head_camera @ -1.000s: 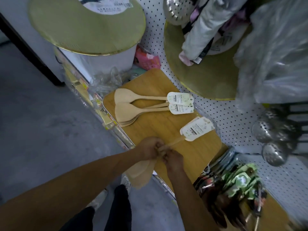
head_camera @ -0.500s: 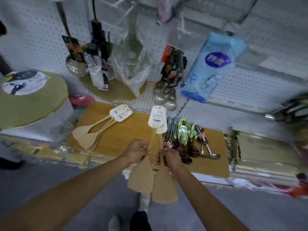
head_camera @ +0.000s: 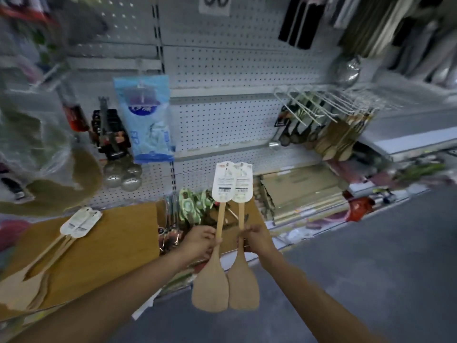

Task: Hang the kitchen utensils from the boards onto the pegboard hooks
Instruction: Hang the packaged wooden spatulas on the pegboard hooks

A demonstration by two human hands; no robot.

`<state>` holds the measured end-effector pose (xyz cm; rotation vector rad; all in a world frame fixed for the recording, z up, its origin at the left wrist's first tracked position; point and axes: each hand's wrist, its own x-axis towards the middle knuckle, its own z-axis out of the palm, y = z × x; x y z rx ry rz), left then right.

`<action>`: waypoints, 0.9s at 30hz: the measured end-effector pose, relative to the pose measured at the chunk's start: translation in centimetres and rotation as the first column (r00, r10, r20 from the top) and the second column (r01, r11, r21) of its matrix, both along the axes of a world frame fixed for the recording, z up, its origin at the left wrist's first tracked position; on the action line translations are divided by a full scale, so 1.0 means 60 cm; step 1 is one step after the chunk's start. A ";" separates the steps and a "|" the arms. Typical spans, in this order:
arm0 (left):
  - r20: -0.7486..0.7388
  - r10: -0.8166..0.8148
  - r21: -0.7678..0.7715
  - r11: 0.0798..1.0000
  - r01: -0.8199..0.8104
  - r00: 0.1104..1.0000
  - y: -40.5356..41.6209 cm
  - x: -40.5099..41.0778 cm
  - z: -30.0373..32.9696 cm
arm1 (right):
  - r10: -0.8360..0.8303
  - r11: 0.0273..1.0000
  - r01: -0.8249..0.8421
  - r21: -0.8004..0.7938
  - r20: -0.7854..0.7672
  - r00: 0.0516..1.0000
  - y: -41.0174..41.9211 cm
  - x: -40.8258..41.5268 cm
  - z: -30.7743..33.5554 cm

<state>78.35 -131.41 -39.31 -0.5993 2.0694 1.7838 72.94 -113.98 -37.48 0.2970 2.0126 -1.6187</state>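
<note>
My left hand (head_camera: 199,242) grips the handle of a wooden spatula (head_camera: 210,284), held upright with its white label card on top and its blade hanging down. Beside it my right hand (head_camera: 257,237) grips a second wooden spatula (head_camera: 243,285) the same way, the two cards touching. More labelled wooden spatulas (head_camera: 29,278) lie on the wooden board (head_camera: 103,246) at the left. The white pegboard (head_camera: 222,112) rises behind, with long bare hooks (head_camera: 319,100) at the upper right above hanging wooden spatulas (head_camera: 338,139).
A blue packet (head_camera: 148,120), black-carded tools and steel ladles (head_camera: 122,175) hang on the left of the pegboard. Green-carded utensils (head_camera: 194,206) lie on a second board behind my hands. Flat cardboard packs (head_camera: 301,191) fill the low shelf at right; grey floor lies below.
The view has swung right and up from the board to the pegboard. Both hands have lifted the two spatulas higher and hold them upright, side by side.
</note>
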 end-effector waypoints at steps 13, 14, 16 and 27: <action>-0.259 -0.190 -0.180 0.973 0.146 0.947 0.418 -0.258 0.079 | -0.083 0.997 0.077 -0.032 -0.255 0.963 0.463 -0.195 0.076; -0.278 -0.202 -0.189 0.970 0.153 0.939 0.442 -0.274 0.087 | -0.086 0.996 0.081 -0.031 -0.275 0.957 0.488 -0.208 0.078; -0.319 -0.208 -0.184 0.971 0.155 0.925 0.485 -0.308 0.099 | -0.105 0.994 0.099 -0.033 -0.307 0.946 0.534 -0.232 0.084; -0.503 -0.298 -0.202 0.953 0.225 0.811 0.646 -0.490 0.113 | -0.254 0.967 0.228 -0.112 -0.396 0.882 0.705 -0.381 0.103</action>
